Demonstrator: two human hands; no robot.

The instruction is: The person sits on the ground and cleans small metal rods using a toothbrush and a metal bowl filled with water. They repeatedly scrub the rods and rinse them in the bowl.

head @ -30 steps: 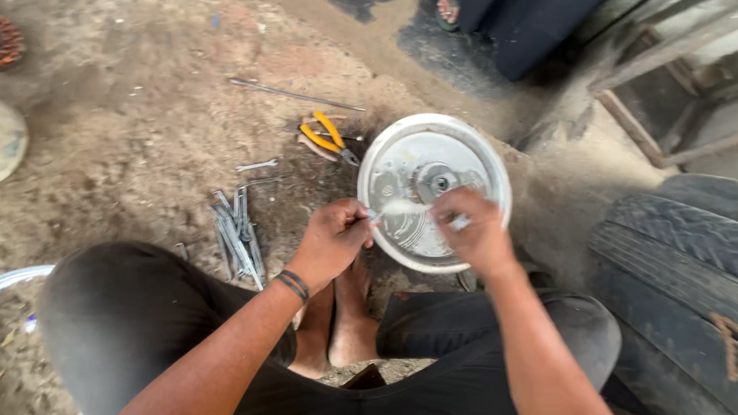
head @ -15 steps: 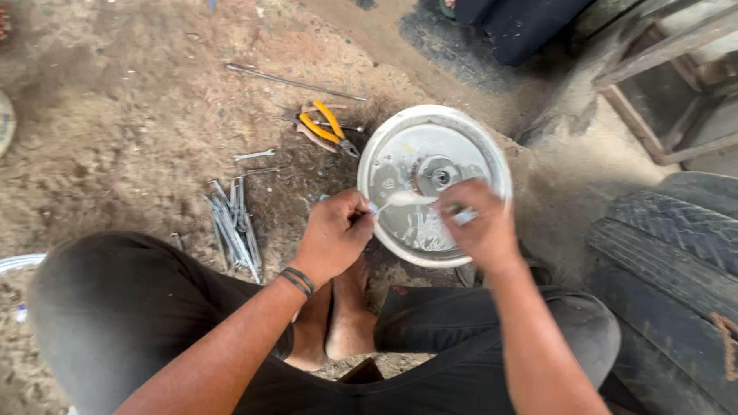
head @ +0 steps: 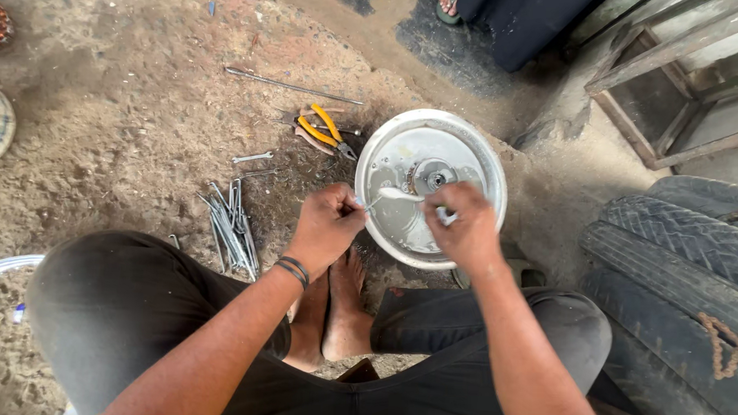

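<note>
A round silver metal housing with a central hub lies on the dirt floor in front of my bare feet. My left hand is closed on one end of a thin pale strip stretched over the housing. My right hand grips the strip's other end above the housing's near right rim. What the strip is made of I cannot make out.
Yellow-handled pliers lie left of the housing, with a small wrench, a bundle of metal rods and a long thin rod. Stacked tyres fill the right. A wooden frame stands at the back right.
Both hands stay on the strip over the housing; they shift only slightly. The camera view has tilted a little.
</note>
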